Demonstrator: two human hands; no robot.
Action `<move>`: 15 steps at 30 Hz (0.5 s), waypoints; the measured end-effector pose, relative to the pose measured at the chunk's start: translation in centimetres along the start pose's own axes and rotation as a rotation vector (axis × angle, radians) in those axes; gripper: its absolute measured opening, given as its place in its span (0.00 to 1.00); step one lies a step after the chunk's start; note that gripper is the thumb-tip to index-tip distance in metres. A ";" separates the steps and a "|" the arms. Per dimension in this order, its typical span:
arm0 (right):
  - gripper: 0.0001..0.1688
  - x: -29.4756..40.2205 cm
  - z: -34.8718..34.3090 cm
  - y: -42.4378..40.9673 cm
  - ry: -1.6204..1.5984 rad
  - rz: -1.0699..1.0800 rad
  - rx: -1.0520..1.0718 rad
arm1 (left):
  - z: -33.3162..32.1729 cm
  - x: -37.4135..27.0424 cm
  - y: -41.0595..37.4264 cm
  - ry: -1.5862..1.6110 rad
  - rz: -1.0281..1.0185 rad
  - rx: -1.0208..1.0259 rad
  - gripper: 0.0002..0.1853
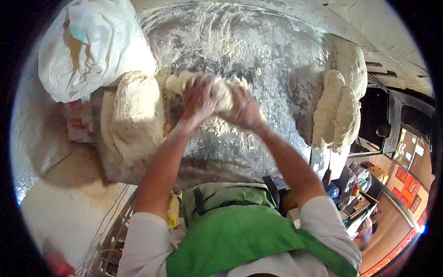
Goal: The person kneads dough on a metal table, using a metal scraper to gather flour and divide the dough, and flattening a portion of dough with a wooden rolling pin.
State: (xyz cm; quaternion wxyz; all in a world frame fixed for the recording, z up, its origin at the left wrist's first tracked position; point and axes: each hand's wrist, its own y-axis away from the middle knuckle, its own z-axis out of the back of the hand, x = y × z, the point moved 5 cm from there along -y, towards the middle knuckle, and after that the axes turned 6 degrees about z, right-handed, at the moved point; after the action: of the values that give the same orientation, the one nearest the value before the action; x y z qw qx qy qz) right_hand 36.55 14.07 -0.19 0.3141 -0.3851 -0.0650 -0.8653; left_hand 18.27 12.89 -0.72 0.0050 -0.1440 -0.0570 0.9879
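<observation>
A piece of pale dough [223, 93] lies on the floured work table [277, 104] in front of me, under both hands. My left hand [200, 98] is bent over its middle, fingers blurred by motion. At the dough's right end, my right hand [245, 109] curls around it, also blurred. The dough's left end [174, 83] sticks out past my left hand. Loose flour and dough crumbs [218, 126] are scattered just below the hands.
Left of my hands rests a big dough loaf [138, 110], with a white plastic sack [93, 45] behind it. Several long dough rolls [328, 110] lie along the table's right side. A knife-like tool's handle [327, 176] hangs at the right front edge.
</observation>
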 end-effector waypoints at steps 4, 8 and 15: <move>0.48 -13.9 6.6 -4.7 -0.331 -0.481 -0.016 | 3.6 -5.2 -8.7 0.142 -0.022 -0.248 0.29; 0.49 -13.6 13.3 -8.3 -0.275 -0.419 0.002 | 1.2 -9.6 2.4 0.182 -0.235 -0.050 0.35; 0.50 -12.0 9.4 -9.7 0.072 -0.205 0.078 | -3.4 -8.2 11.0 0.071 -0.505 0.386 0.30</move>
State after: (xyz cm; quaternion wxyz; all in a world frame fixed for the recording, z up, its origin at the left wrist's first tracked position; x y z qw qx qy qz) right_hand 42.75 31.01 -0.92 0.2410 -0.3324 -0.1264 -0.9030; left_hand 27.15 2.17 -2.87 0.2793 -0.1560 0.0978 0.9424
